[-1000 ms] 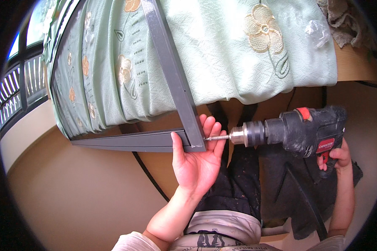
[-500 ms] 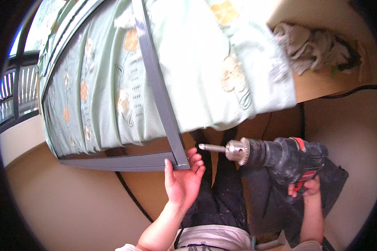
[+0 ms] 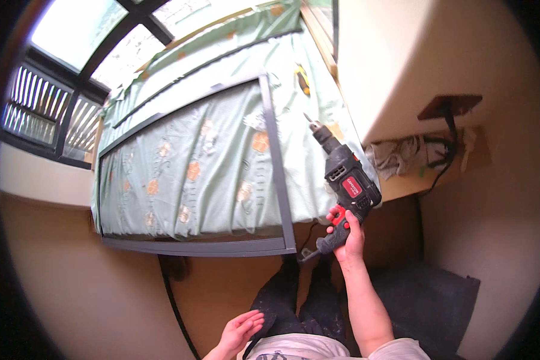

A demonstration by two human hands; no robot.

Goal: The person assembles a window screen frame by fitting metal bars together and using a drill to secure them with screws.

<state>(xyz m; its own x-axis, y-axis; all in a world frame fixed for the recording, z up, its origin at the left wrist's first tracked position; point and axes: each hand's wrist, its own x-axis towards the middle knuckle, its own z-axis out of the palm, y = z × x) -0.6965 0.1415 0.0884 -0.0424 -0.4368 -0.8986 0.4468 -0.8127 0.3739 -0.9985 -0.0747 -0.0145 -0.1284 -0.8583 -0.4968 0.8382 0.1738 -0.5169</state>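
My right hand is wrapped round the handle of a black and red power drill. The drill is raised over the right part of the cloth, its bit pointing up and away. My left hand hangs low near my waist, fingers stretched out and nothing in them. A dark grey rectangular frame rests on a pale green flowered cloth, its near bar at the cloth's front edge. Beyond the drill bit, a yellow and black screwdriver lies on the cloth.
Windows with dark frames stand at the far left. On the right, a crumpled grey cloth lies on a wooden surface, beside a dark flat plate on a stem. A black cable runs along the floor; a dark sheet lies lower right.
My left hand has let go of the frame's near right corner and dropped toward my waist. The drill has swung from pointing left to pointing away, over the cloth. The view has shifted.
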